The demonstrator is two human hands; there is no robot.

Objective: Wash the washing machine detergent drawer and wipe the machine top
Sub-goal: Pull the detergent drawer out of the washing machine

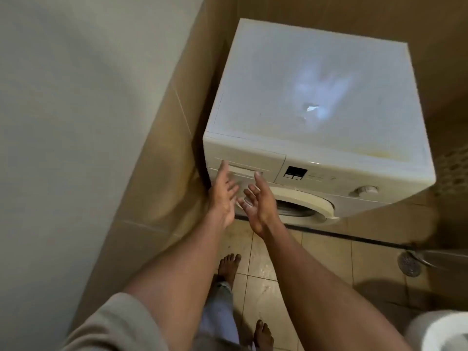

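Head view: white front-loading washing machine (329, 158) stands in a corner of beige tiled walls. Its flat white top (291, 79) is bare, with a glare patch near the middle and a yellowish stain along the front edge toward the right corner. The white plastic detergent drawer (249, 162) sits shut, flush in the front panel at the machine's top left corner, beside the small dark display (295, 172) and, further right, the round white dial (366, 190).

Left hand (222, 196) is empty, fingers spread, index tip at or just off the drawer's left end; contact cannot be told. Right hand (258, 201) is also empty, palm turned up, fingers loosely curled, thumb raised toward the drawer's recessed handle. Neither has hold of anything.

Judgement: drawer not yet pulled, nothing washed or wiped. Risks: tugging hard could jam the drawer on its stop catch or snap it; leftover water or detergent could spill onto the tiled floor (266, 262), slippery for the bare feet (229, 264). No cloth in sight for the top.
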